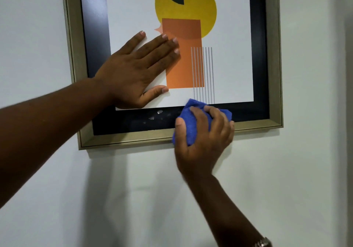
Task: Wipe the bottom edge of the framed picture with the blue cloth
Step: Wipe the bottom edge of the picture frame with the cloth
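Picture frame (122, 139) hangs on white wall (305, 170).

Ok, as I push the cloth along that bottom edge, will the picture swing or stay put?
Probably it would swing if free: the picture hangs slightly crooked on the wall, which suggests a loose mount. The left hand lies flat on it, likely enough to steady it. The cloth, bunched in the right hand, looks soft, so it should press gently.
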Demonstrator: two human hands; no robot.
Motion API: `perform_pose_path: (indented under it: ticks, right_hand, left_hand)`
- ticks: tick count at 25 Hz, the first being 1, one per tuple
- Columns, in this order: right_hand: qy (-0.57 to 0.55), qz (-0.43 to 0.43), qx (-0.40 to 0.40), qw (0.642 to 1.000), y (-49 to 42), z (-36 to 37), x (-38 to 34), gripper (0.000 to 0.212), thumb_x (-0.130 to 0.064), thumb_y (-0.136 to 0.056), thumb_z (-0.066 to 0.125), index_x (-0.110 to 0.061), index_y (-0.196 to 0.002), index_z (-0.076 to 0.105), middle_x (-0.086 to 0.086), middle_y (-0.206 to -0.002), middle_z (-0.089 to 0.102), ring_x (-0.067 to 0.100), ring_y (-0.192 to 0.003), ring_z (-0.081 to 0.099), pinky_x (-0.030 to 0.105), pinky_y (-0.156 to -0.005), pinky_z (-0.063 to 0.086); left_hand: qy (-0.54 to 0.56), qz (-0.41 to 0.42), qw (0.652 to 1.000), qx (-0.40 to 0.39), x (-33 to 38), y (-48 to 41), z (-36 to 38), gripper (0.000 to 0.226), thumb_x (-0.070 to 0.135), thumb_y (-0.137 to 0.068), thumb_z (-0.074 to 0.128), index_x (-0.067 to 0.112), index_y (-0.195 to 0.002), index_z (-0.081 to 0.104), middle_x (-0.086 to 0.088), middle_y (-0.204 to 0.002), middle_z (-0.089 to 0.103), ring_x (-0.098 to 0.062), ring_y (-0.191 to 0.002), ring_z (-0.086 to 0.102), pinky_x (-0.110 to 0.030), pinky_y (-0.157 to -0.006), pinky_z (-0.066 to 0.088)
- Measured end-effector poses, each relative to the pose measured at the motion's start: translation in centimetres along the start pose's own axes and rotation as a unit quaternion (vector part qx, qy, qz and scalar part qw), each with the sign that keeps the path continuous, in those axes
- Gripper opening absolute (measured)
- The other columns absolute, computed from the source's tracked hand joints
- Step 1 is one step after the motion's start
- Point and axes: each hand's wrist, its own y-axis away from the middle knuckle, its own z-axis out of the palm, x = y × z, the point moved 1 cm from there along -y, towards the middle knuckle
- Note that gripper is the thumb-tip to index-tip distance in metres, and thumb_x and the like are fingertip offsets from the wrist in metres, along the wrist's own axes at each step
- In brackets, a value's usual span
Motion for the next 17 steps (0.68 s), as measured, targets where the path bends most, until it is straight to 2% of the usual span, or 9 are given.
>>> perform_pose_path:
  ticks: [2, 3, 6, 7, 10, 11, 14, 15, 17]
  right_hand:
    - [-0.003, -0.089, -0.027, 0.996, 1.3, 0.0, -0.2, 0.041, -0.053, -0.092, 0.047, -0.023, -0.118, 0.060, 0.011, -0.128, 0.060, 0.028, -0.129, 0.048, 0.057, -0.115, 0.027]
    - [-0.007, -0.099, -0.022, 0.995, 1.6, -0.1, 0.2, 0.042, -0.052, -0.092, 0.048, -0.022, -0.118, 0.059, 0.012, -0.128, 0.061, 0.029, -0.129, 0.048, 0.059, -0.114, 0.029]
    - [-0.018, 0.018, 0.031, 0.999, 0.9, 0.9, -0.9, 0.038, -0.048, -0.090, 0.052, -0.021, -0.115, 0.063, 0.010, -0.128, 0.062, 0.029, -0.129, 0.049, 0.061, -0.112, 0.029]
    - [-0.013, 0.029, 0.032, 0.999, 1.0, 1.3, -1.8, 0.039, -0.049, -0.091, 0.051, -0.021, -0.114, 0.065, 0.009, -0.128, 0.062, 0.028, -0.129, 0.049, 0.059, -0.114, 0.027]
    - [-0.011, -0.092, -0.001, 0.996, 2.4, 0.9, -1.7, 0.041, -0.050, -0.091, 0.050, -0.021, -0.115, 0.065, 0.011, -0.126, 0.064, 0.029, -0.127, 0.051, 0.057, -0.115, 0.029]
    - [-0.017, -0.092, 0.003, 0.996, 2.3, 0.9, -1.5, 0.040, -0.049, -0.090, 0.052, -0.020, -0.114, 0.065, 0.012, -0.125, 0.064, 0.030, -0.126, 0.052, 0.058, -0.113, 0.030]
    - [-0.036, 0.029, 0.028, 0.999, 1.5, 1.7, -3.3, 0.034, -0.045, -0.088, 0.056, -0.021, -0.110, 0.065, 0.009, -0.123, 0.064, 0.029, -0.126, 0.052, 0.056, -0.115, 0.028]
    - [-0.034, 0.019, 0.025, 0.999, 1.9, 1.8, -3.8, 0.033, -0.045, -0.088, 0.056, -0.022, -0.111, 0.063, 0.009, -0.123, 0.064, 0.028, -0.126, 0.052, 0.055, -0.115, 0.027]
    - [-0.035, -0.083, 0.000, 0.996, 2.8, 1.3, -2.9, 0.035, -0.047, -0.089, 0.055, -0.023, -0.114, 0.061, 0.011, -0.123, 0.064, 0.029, -0.126, 0.052, 0.056, -0.114, 0.030]
  left_hand:
    - [0.005, 0.004, 1.000, 0.003, -0.1, 0.0, 0.1, 0.077, 0.061, -0.094, 0.013, 0.016, -0.156, 0.002, -0.009, -0.166, 0.006, -0.024, -0.154, 0.004, -0.053, -0.124, 0.011]
    - [0.005, 0.004, 1.000, 0.005, -0.1, 0.0, 0.2, 0.077, 0.061, -0.094, 0.013, 0.016, -0.156, 0.002, -0.009, -0.166, 0.006, -0.024, -0.154, 0.004, -0.053, -0.124, 0.011]
    - [0.005, 0.001, 1.000, 0.008, -0.1, 0.0, 0.2, 0.078, 0.062, -0.094, 0.013, 0.015, -0.156, 0.002, -0.009, -0.166, 0.006, -0.024, -0.154, 0.004, -0.052, -0.125, 0.010]
    - [0.008, 0.002, 1.000, 0.007, -0.2, 0.0, 0.2, 0.078, 0.062, -0.094, 0.013, 0.015, -0.155, 0.002, -0.009, -0.166, 0.006, -0.024, -0.154, 0.004, -0.052, -0.125, 0.010]
    - [0.008, -0.001, 1.000, 0.004, -0.1, 0.1, 0.1, 0.078, 0.062, -0.094, 0.012, 0.014, -0.155, 0.003, -0.010, -0.166, 0.006, -0.025, -0.154, 0.004, -0.052, -0.125, 0.010]
    - [0.003, -0.005, 1.000, 0.007, -0.2, 0.2, 0.1, 0.078, 0.061, -0.094, 0.013, 0.014, -0.155, 0.003, -0.010, -0.166, 0.006, -0.025, -0.154, 0.004, -0.052, -0.125, 0.010]
    - [0.011, 0.000, 1.000, 0.011, -0.2, 0.1, 0.0, 0.078, 0.062, -0.094, 0.014, 0.013, -0.155, 0.004, -0.011, -0.166, 0.007, -0.025, -0.154, 0.005, -0.053, -0.124, 0.011]
    - [0.010, 0.004, 1.000, 0.012, -0.3, 0.1, 0.0, 0.078, 0.062, -0.094, 0.014, 0.013, -0.155, 0.005, -0.011, -0.166, 0.007, -0.025, -0.154, 0.005, -0.053, -0.124, 0.011]
    - [0.004, 0.014, 1.000, 0.014, -0.6, 0.2, 0.1, 0.079, 0.062, -0.095, 0.014, 0.012, -0.155, 0.006, -0.012, -0.166, 0.008, -0.026, -0.153, 0.005, -0.054, -0.124, 0.012]
